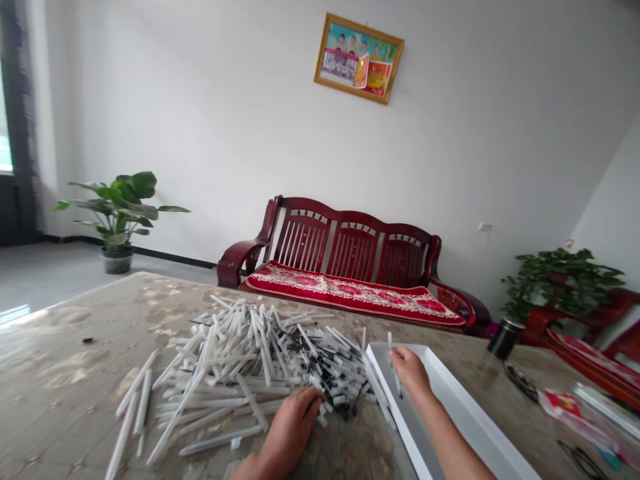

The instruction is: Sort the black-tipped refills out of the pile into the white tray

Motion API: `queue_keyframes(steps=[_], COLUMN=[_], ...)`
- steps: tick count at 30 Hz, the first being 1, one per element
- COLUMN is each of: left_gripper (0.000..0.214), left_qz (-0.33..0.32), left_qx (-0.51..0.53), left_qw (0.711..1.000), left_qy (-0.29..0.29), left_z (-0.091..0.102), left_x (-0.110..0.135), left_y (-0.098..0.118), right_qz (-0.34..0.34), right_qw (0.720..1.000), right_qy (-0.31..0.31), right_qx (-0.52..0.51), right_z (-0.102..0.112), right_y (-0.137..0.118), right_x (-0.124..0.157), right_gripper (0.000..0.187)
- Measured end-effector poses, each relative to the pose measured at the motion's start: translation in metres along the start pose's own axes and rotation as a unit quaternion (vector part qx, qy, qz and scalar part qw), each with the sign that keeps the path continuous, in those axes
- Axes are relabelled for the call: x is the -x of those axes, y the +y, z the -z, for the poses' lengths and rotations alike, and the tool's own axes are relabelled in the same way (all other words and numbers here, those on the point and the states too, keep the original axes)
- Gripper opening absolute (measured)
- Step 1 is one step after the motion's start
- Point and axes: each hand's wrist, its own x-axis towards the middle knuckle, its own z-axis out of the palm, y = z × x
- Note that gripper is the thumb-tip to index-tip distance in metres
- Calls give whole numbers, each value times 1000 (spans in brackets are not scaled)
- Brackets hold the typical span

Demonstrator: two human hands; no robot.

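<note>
Loose heap of white pens (235, 380), lying crisscrossed, black tips bunched toward its right side; one pen (389, 341) held nearly upright over a long, shallow white tray (465, 420) just beside the heap

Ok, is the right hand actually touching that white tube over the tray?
Touching: the head view shows the right hand pinching the white tube in its fingers, above the white tray.
</note>
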Motion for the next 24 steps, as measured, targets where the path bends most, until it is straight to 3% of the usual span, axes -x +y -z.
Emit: queue_keyframes(steps=[5, 11, 15, 20, 24], left_gripper=[31, 36, 30, 27, 28], left_qz=[34, 47, 45, 68, 55], left_qx=[-13, 54, 31, -74, -173], left_qw=[998, 985, 978, 983, 979], left_qy=[51, 159, 204, 157, 97], left_z=[5, 13, 19, 26, 27], left_x=[-4, -10, -12, -9, -6], left_y=[0, -6, -8, 0, 8], right_qz=[-22, -4, 17, 37, 83], right_qw=[990, 979, 977, 975, 972], right_qy=[-52, -80, -90, -86, -52], right_qx=[130, 189, 195, 202, 213], right_z=[-16, -29, -31, -25, -19], right_y=[20, 25, 22, 14, -8], right_x=[-13, -14, -8, -2, 8], right_gripper=[16, 21, 22, 18, 29])
